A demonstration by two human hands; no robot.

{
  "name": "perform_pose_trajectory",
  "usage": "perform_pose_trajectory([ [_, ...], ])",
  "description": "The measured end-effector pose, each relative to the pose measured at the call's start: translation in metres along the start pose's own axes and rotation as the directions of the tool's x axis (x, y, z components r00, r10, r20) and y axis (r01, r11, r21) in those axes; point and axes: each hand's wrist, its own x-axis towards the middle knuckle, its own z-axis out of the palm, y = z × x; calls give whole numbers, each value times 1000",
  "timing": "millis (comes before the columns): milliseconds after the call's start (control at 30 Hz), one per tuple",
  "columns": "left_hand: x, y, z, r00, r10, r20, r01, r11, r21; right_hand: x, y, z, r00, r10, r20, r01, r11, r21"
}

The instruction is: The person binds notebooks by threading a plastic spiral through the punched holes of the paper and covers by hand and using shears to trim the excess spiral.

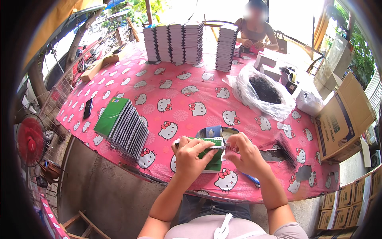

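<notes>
My left hand (191,156) is closed on a small green notebook (215,162) near the table's front edge, fingers across its top and thumb on the cover. White page edges with punched holes show along the notebook's upper side. At the right end of that edge is my right hand (247,154), its thumb and fingers bent in a pinch. What it pinches is too small to make out. Just behind the notebook lies a shallow dish (232,132), partly hidden. Dark spiral binding coils (285,151) lie right of my right hand. A blue object (251,179) shows beneath my right wrist.
Green spiral notebooks (123,125) are stacked at left, near a phone (88,108). Tall notebook stacks (173,43) stand at the back. A plastic bag (242,89) holds black coils (264,89). A cardboard box (345,119) stands right; another person (256,30) sits across the table.
</notes>
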Motion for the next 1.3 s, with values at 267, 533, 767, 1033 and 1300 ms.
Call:
perform_pose_trajectory([
  [267, 2, 5, -4, 999, 39, -20, -39, 999, 16, 7, -12, 2, 998, -13, 60, 22, 986, -163],
  [533, -7, 1, -11, 999, 43, 18, -44, 999, 22, 33, 29, -8, 956, 124, 265, -126, 992, -8],
  [767, -6, 3, -9, 999, 43, -27, -42, 998, 36, 31, 86, 27, 856, 85, 510, -136, 989, 64],
  [1033, -1, 3, -8, 998, 50, -30, -49, 998, 33, 18, 116, 18, 877, 70, 476, 112, 932, -344],
  [1300, -4, -7, -9, 999, 8, -51, -8, 1000, -6, 41, 101, 5, 977, 96, 193, -203, 708, 676],
])
